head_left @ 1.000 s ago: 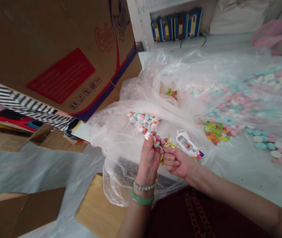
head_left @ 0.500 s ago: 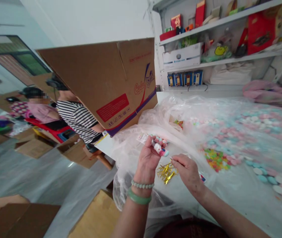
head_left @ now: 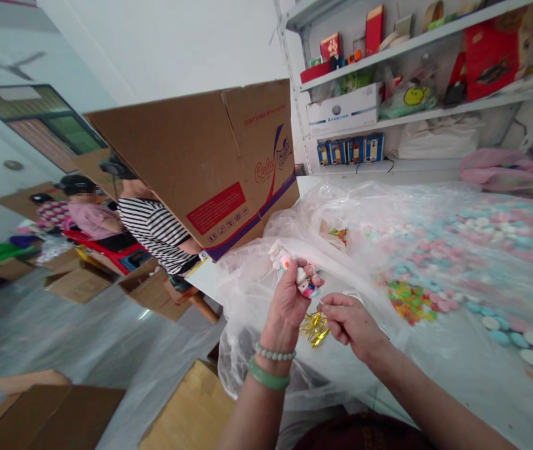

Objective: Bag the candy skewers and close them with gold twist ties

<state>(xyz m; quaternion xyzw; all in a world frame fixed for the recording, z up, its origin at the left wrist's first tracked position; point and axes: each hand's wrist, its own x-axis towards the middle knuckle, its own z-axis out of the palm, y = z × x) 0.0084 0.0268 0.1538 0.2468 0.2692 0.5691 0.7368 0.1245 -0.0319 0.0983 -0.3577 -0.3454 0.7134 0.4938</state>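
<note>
Candy (head_left: 307, 289), small and colourful, sits in the curled fingers of the left hand (head_left: 292, 300), while the right hand (head_left: 351, 320), just beside it, makes a narrow pinch whose content I cannot tell. If the left fingers loosen, the candy could slip toward the gold strips (head_left: 314, 329) below.

Glossy foil-like gold strips (head_left: 314, 330), matt brown cardboard box (head_left: 186, 153)
</note>
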